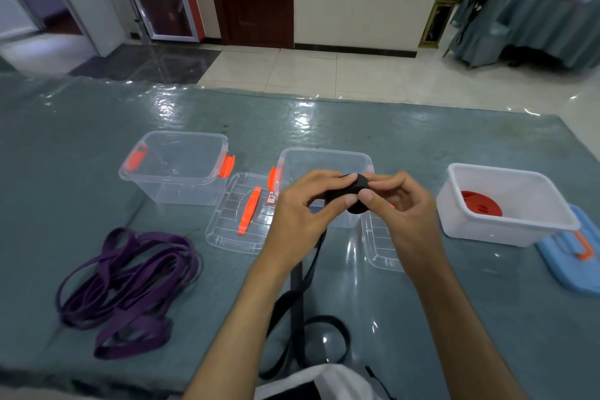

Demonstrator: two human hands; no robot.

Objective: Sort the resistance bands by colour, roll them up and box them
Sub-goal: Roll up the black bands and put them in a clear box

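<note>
Head view shows a black band roll held above the table, in front of the middle clear box. Left hand comes in from seven o'clock, thumb and fingers curled round the roll's left side; right hand comes in from five o'clock, thumb and forefinger pinching its right side. Its round face is turned toward the camera, so its axis runs roughly from six to twelve o'clock. A loose black tail hangs from it toward six o'clock and loops on the table. At nine o'clock stands another clear box; at eight o'clock lies a tangle of purple bands. At three o'clock a white tub holds a rolled red band.
</note>
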